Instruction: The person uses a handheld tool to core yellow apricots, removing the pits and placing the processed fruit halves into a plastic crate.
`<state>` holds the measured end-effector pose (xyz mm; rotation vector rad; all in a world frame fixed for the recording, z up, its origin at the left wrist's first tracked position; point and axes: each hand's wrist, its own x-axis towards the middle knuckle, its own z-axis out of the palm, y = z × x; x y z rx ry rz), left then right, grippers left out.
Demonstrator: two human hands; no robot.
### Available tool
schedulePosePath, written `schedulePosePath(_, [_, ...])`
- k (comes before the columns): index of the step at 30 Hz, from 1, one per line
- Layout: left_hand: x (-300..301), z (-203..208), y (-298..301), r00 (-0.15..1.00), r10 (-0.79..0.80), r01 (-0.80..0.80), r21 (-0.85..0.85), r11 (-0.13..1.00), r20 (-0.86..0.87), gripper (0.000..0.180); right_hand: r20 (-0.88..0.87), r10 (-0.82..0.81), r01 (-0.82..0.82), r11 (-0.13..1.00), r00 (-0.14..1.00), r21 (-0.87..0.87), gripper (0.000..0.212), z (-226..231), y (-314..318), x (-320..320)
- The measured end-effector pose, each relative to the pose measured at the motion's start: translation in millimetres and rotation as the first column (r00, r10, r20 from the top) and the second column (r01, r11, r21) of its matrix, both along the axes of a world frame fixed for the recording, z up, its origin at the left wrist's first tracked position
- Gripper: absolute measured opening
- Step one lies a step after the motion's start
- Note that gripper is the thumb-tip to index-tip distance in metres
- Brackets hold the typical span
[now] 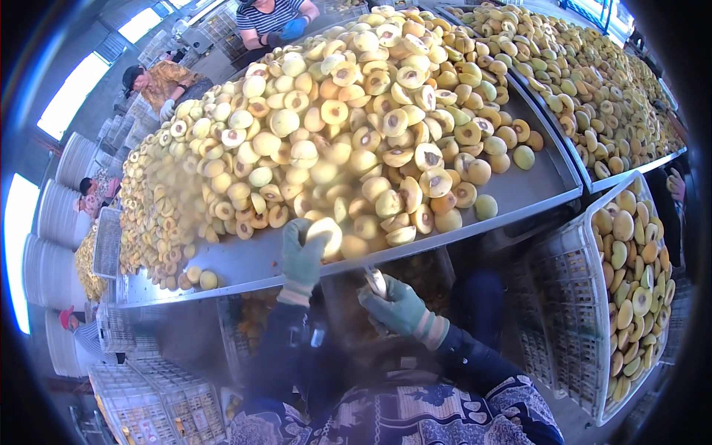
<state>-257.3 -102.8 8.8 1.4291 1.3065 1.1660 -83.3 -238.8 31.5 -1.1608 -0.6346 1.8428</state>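
My left hand (300,258), in a green knitted glove, is at the near edge of the metal table. Its fingers close on a yellow peach half (326,236), a bright, slightly blurred disc in front of the heap. Just to the right and nearer to me, my right hand (400,305), gloved alike, grips a small tool with a pale handle (377,282) and a short metal tip pointing up toward the fruit. Tool and peach half are apart. Beyond both hands rises a large heap of halved yellow peaches (334,111), many showing brown-red centres.
The metal table's raised rim (512,216) runs across in front of me. At right stands a white plastic crate (549,297) full of peach halves; a second heaped table (586,81) lies beyond. More crates (159,400) stand lower left. Several people work around the far and left sides.
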Motion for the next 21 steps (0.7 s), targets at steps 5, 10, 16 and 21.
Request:
schedulePosePath(5, [24.3,24.0,-70.1,0.897,-0.182,0.188,0.023,0.982,0.403,0.050,0.384,-0.111,-0.076,0.894,0.917,0.441,0.021,-9.1,-1.0,-14.8])
schedulePosePath(10, [52.0,41.4,-104.1,0.567,-0.036,0.361,-0.209,0.909,0.823,0.040,0.557,-0.143,-0.133,0.896,0.818,0.425,0.031,3.2,-22.1,-1.4])
schedulePosePath(16, [63.5,54.2,-122.0,0.692,-0.012,0.252,-0.227,0.941,0.722,0.037,0.667,-0.087,-0.259,0.878,0.740,0.402,0.040,2.9,-37.5,9.5])
schedulePosePath(21, [62.3,57.2,-131.9,0.777,-0.019,0.222,-0.246,0.944,0.629,0.035,0.459,0.002,-0.175,0.926,0.889,0.334,0.036,8.8,-49.0,6.0])
